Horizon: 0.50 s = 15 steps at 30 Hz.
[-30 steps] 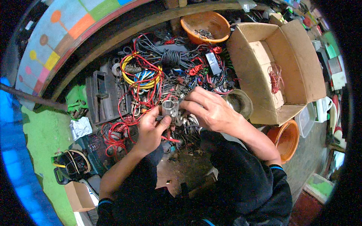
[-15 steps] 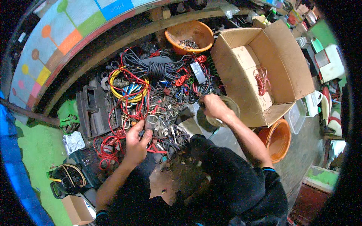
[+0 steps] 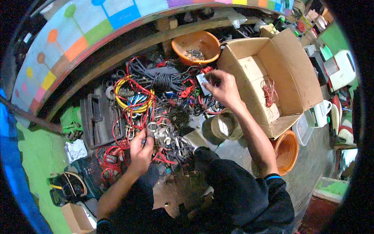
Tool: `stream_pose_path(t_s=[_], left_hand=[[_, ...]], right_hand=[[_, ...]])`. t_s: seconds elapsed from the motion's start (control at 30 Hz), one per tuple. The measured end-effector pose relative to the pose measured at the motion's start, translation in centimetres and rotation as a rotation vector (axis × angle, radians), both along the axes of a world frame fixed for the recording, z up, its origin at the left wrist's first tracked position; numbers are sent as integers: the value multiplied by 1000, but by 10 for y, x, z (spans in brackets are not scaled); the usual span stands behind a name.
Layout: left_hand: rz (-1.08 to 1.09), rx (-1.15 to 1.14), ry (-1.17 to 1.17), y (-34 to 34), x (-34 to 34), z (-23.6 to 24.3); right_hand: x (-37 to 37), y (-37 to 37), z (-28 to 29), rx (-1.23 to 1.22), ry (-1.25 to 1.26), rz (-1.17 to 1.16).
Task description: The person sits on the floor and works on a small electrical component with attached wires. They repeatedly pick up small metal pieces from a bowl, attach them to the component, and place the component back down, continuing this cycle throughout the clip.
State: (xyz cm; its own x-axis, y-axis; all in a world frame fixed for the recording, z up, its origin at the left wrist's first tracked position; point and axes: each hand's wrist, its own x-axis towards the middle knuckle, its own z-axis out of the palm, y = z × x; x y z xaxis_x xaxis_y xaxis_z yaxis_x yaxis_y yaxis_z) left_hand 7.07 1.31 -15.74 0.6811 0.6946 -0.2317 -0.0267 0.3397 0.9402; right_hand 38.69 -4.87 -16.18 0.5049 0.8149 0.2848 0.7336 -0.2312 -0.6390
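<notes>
My left hand [image 3: 141,150] is closed around a short grey metal tube [image 3: 151,129], its hollow end facing up, over the pile of hardware. Held over the pile's far right side, my right hand [image 3: 225,89] has its fingers curled together, and whatever they hold, if anything, is too dark to make out. Beside its fingertips lies a pale rectangular piece [image 3: 203,83]. Below my right wrist stands a round, dirty beige tub [image 3: 226,124]. Between my hands spread loose metal parts [image 3: 168,134], red wires, a black cable coil [image 3: 161,80] and a yellow hose coil [image 3: 120,102].
An open cardboard box [image 3: 290,78] with a red wire bundle [image 3: 269,92] stands at the right. Behind the pile sits an orange bowl [image 3: 212,39] with small metal pieces; another orange bucket [image 3: 288,156] is by my right forearm. A dark grey tool tray [image 3: 97,121] lies at left.
My right hand has moved up and away from the beige tub to the pile's far side, by the pale piece. The left hand has shifted slightly left and down, still holding the tube.
</notes>
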Motion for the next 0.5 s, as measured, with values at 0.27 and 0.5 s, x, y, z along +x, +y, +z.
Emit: stream_pose_path(t_s=[0.27, 0.5], left_hand=[[-32, -84, -222, -5, 0, -1], [-15, 162, -121, -3, -2, -4]], right_hand=[[-102, -20, 41, 130, 355, 569], [-123, -22, 45, 9, 784, 547]])
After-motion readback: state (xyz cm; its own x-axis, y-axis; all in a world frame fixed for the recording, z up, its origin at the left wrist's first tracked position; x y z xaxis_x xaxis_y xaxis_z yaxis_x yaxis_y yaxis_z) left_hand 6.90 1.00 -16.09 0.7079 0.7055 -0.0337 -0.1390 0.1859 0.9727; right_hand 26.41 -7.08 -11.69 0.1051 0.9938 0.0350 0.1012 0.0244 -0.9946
